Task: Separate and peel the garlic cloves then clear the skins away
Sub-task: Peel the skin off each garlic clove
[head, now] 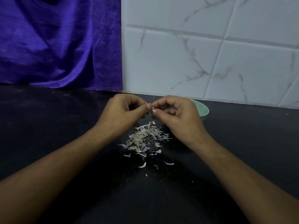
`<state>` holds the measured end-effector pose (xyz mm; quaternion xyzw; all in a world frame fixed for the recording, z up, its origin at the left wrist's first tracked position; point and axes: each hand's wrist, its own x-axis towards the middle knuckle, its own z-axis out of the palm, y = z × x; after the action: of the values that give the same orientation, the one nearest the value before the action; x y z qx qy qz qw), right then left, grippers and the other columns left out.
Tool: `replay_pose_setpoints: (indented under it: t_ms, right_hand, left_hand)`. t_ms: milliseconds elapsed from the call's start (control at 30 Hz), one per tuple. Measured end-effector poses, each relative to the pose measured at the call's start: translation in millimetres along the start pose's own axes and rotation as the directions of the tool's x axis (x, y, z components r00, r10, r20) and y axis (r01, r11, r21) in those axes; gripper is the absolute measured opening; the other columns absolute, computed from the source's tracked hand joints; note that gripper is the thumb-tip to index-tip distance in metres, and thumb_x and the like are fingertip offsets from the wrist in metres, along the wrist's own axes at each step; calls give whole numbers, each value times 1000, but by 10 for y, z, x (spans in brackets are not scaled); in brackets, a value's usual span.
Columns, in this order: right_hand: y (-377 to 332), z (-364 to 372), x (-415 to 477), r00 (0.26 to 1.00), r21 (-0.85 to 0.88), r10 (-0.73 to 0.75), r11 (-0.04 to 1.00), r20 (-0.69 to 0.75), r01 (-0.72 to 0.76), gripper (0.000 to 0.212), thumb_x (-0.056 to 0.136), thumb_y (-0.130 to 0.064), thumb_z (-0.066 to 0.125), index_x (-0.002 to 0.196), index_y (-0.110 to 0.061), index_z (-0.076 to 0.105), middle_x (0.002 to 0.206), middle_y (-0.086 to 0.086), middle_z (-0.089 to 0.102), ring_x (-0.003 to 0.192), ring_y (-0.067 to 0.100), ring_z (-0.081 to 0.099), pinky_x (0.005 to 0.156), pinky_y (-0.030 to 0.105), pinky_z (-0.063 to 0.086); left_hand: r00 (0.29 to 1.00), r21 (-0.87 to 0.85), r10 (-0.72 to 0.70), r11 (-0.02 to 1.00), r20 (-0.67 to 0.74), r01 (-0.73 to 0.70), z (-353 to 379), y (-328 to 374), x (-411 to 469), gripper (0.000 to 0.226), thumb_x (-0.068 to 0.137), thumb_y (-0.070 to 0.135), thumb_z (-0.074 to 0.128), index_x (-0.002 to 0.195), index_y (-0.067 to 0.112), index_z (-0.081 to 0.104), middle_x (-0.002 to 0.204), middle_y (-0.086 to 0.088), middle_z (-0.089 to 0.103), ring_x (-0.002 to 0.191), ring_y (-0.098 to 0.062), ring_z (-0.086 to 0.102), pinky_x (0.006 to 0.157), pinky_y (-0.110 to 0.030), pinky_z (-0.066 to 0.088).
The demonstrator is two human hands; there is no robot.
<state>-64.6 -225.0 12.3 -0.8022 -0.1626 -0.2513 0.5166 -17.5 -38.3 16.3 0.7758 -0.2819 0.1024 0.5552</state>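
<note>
In the head view we look down on a black worktop [61,143] that runs back to a wall. Both forearms reach in from the bottom corners and the hands meet over the middle of the worktop, held a little above it.

The left hand [124,112] has its fingers curled inward, with thumb and forefinger pressed together at the tip. The right hand [176,117] is curled the same way and its thumb and forefinger come up against those of the left, so the four tips touch at one spot. Between them we make out only a sliver of something pale, probably a clove [152,108]. It is too hidden by the fingers for us to be sure, or to say how much skin it carries.

Just below the hands, on the side nearer us, a loose heap of skins [145,138] lies on the worktop between the two wrists. It is made of thin white and faintly purple flakes. A few single flakes lie scattered further toward us, and one sits far back near the wall.

A pale green bowl [203,109] stands behind the right hand, half covered by it, and we cannot see what is in it.

At the back, a purple curtain [56,42] hangs on the left down to the worktop, and white marbled tiles [210,59] cover the wall on the right.
</note>
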Motion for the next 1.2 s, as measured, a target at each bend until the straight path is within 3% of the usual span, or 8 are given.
replay_pose_setpoints:
  t_ms: [233, 400, 467, 567, 700, 800, 967, 1200]
  right_hand:
    - [-17, -14, -3, 1000, -99, -26, 995, 1, 26, 11, 91, -6, 76, 98, -14, 80, 83, -4, 79, 76, 15, 76, 73, 29, 62]
    - [0, 5, -10, 999, -133, -38, 990, 5, 38, 15, 91, -6, 76, 100, -17, 81, 83, -5, 79, 76, 11, 76, 70, 28, 61]
    - [11, 21, -17, 1000, -134, -29, 991, 5, 29, 15, 90, -6, 76, 98, -18, 81, 82, -6, 79, 76, 10, 76, 71, 30, 62]
    - [36, 43, -23, 1000, -130, 5, 992, 16, -3, 14, 88, -7, 76, 96, -18, 81, 80, -2, 78, 75, 19, 77, 75, 46, 64]
    - [34, 51, -3, 998, -27, 56, 998, -1, -56, 16, 87, -3, 75, 91, -18, 78, 76, 3, 77, 69, 21, 75, 69, 39, 63]
    - [-1, 40, 12, 992, 159, 123, 980, -15, -119, 9, 91, 2, 72, 93, -6, 74, 72, 9, 74, 65, 17, 72, 67, 38, 61]
    - [-25, 23, 20, 984, 278, 179, 946, -11, -169, 7, 92, 0, 73, 98, -3, 73, 87, 27, 73, 74, 25, 76, 71, 39, 62]
    - [-6, 8, 17, 993, 161, 113, 980, 28, -116, 9, 93, -1, 73, 100, -5, 77, 84, 7, 79, 74, 19, 75, 74, 36, 62]
  left_hand:
    - [997, 139, 72, 988, -23, -68, -6, 20, -19, 11, 94, 31, 74, 86, 24, 80, 74, 2, 75, 72, -19, 74, 67, -49, 62]
    - [978, 323, 207, 927, -19, -190, -11, 35, -41, 9, 92, 31, 74, 86, 27, 79, 72, 15, 72, 73, -1, 69, 64, -25, 55]
    - [973, 360, 230, 909, -11, -211, -15, 22, -41, 10, 90, 33, 74, 84, 27, 78, 73, 15, 72, 74, -1, 70, 68, -31, 58]
    - [971, 425, 237, 879, 9, -218, -25, 27, -46, 18, 84, 45, 68, 81, 29, 75, 72, 16, 71, 71, 0, 68, 66, -37, 59]
    - [972, 483, 232, 849, 29, -216, -20, 66, -62, 30, 79, 55, 55, 78, 29, 70, 71, 17, 68, 68, 1, 65, 63, -36, 57]
    - [981, 448, 193, 874, 33, -187, 12, 61, -73, 35, 79, 59, 50, 78, 28, 68, 71, 15, 68, 66, 0, 64, 62, -36, 55]
    - [987, 317, 160, 937, -19, -146, 3, -18, -21, 12, 96, 27, 67, 86, 26, 73, 76, 10, 71, 71, -9, 67, 69, -44, 58]
    - [996, 114, 87, 990, -34, -83, 12, -10, -15, 19, 96, 35, 73, 83, 22, 77, 73, -1, 74, 72, -25, 74, 66, -52, 62]
